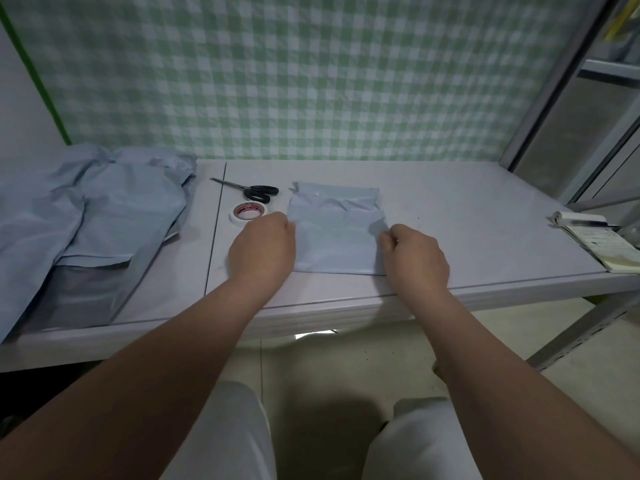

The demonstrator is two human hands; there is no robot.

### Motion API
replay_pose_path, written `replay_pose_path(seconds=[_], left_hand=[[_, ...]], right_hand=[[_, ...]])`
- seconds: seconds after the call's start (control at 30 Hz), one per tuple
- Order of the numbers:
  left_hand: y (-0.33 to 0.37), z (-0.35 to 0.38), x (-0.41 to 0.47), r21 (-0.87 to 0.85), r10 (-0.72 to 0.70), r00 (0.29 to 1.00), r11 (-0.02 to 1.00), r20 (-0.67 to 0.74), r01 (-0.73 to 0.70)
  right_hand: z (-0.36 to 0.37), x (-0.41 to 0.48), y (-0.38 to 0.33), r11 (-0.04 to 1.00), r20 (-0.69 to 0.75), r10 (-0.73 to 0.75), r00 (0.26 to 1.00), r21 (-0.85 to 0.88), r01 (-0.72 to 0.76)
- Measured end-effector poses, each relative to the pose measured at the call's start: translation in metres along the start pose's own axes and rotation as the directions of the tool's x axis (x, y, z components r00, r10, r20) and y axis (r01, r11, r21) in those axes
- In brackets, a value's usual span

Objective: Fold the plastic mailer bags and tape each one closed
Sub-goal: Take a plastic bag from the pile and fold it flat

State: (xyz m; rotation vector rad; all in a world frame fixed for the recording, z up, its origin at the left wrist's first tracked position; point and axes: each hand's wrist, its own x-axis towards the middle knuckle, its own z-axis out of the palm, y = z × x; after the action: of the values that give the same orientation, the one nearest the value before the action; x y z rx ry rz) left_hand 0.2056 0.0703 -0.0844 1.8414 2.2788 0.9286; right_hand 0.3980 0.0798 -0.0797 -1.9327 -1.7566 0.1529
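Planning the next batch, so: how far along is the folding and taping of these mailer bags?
Done: no taped bag shows anywhere. In hand: one mailer bag lies partly folded, the left hand and right hand gripping its side edges. Left: taping it, since the tape roll and scissors lie beside it unheld, then the pile of bags on the left, which looks unfolded.

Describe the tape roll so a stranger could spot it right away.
On the pale table, look just past the left hand, left of the folded mailer bag. The tape roll lies flat before the black scissors: the only round thing, white with red print inside.
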Motion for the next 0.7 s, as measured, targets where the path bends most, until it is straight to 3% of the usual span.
replay_pose_path(seconds=[0.2, 0.37, 0.5, 0.7], left_hand=[[-0.009, -0.001, -0.009, 0.044, 0.084, 0.996, 0.996, -0.037, -0.083], [-0.006, 0.002, 0.003, -0.046, 0.07, 0.996, 0.996, -0.062, -0.073], [-0.003, 0.003, 0.015, -0.082, 0.064, 0.998, 0.994, -0.023, -0.066], [-0.005, 0.006, 0.017, 0.003, 0.069, 0.998, 0.998, 0.005, -0.069]], right_hand=[[-0.003, -0.004, 0.002, 0.989, 0.028, -0.103, 0.994, -0.101, 0.105], [0.001, 0.005, 0.0, 0.989, -0.049, -0.145, 0.988, -0.006, 0.145], [0.004, 0.013, 0.0, 0.991, -0.047, -0.133, 0.99, 0.029, 0.134], [0.009, 0.016, 0.001, 0.996, -0.068, -0.088, 0.994, 0.009, 0.089]])
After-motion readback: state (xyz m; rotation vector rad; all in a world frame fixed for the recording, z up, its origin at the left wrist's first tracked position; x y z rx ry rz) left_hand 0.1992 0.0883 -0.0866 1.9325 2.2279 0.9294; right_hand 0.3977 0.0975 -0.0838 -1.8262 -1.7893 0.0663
